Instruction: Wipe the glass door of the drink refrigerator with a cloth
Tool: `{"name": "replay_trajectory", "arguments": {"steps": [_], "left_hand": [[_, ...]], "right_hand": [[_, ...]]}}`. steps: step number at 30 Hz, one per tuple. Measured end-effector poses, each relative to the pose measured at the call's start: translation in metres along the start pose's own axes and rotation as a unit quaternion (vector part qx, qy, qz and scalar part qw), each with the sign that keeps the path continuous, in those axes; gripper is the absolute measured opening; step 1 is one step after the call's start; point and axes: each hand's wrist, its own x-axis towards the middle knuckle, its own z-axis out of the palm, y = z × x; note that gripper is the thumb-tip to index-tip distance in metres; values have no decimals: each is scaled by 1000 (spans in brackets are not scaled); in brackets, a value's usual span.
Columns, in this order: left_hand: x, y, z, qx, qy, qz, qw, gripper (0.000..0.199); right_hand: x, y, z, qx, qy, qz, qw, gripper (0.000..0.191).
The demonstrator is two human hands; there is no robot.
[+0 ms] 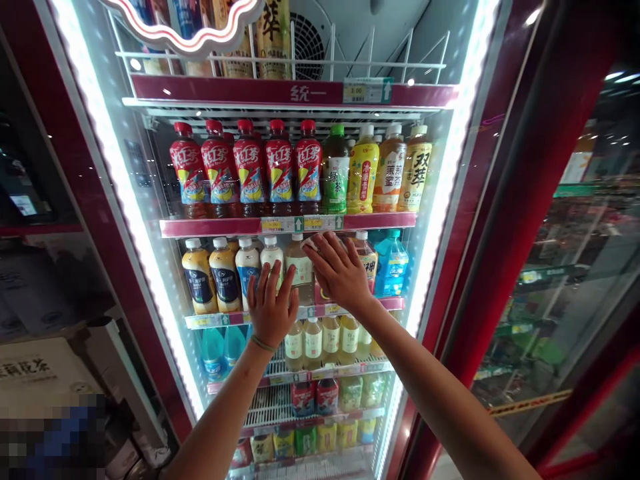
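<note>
In front of the middle shelves of a lit drinks cooler (pixel 287 226), my left hand (pixel 273 303) is raised with its fingers spread and nothing in it. It appears to rest against the glass. Higher and to the right, my right hand (pixel 340 270) lies flat with its fingers close together over a small pale cloth (pixel 309 244), which shows at the fingertips. Most of the cloth is hidden under the fingers. Between the hands, behind the glass, stands a pale-labelled bottle (pixel 299 270). A thin band circles my left wrist.
Red-capped bottles (pixel 247 167) line the shelf above. Bottles with pale labels (pixel 313 341) stand on the shelf below the hands. A dark red frame (pixel 495 280) edges the right side. A cardboard box (pixel 43 370) sits at the lower left.
</note>
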Motion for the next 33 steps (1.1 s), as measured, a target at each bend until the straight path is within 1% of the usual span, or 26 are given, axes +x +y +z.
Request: {"name": "replay_trajectory", "arguments": {"steps": [2, 5, 8, 11, 13, 15, 17, 19, 22, 26, 29, 31, 33], "left_hand": [[-2, 0, 3, -2, -2, -3, 1000, 61], [-4, 0, 5, 0, -3, -2, 1000, 64], [-6, -1, 6, 6, -9, -2, 1000, 65], [-7, -1, 8, 24, -12, 2, 1000, 64], [-8, 0, 8, 35, -9, 6, 999, 66], [-8, 0, 9, 42, -7, 10, 999, 68], [-8, 1, 9, 42, -10, 10, 999, 69], [-9, 1, 9, 31, -17, 4, 999, 69], [-9, 1, 9, 24, -24, -1, 999, 68], [-6, 2, 8, 49, -15, 17, 999, 69], [-5, 2, 7, 53, -6, 23, 998, 67], [-4, 2, 6, 52, -3, 21, 998, 66], [-4, 1, 5, 46, -1, 20, 999, 66]], "right_hand": [[-7, 21, -5, -12, 3, 27, 1000, 71], [-26, 60, -13, -32, 38, 101, 994, 64], [-55, 104, -25, -33, 79, 173, 981, 60], [-86, 144, -34, -22, 126, 240, 962, 62], [-100, 161, -36, -19, 161, 281, 946, 63], [-105, 166, -34, -18, 189, 319, 929, 65], [-100, 159, -30, -15, 202, 342, 918, 68], [-87, 143, -26, -7, 193, 338, 921, 70], [-62, 107, -18, 1, 169, 289, 942, 73], [-29, 48, -5, -16, 138, 222, 965, 76], [-11, 7, 4, -27, 112, 157, 981, 79], [-4, -11, 8, -25, 100, 121, 987, 80], [-2, -18, 8, -19, 88, 99, 991, 81]]}}
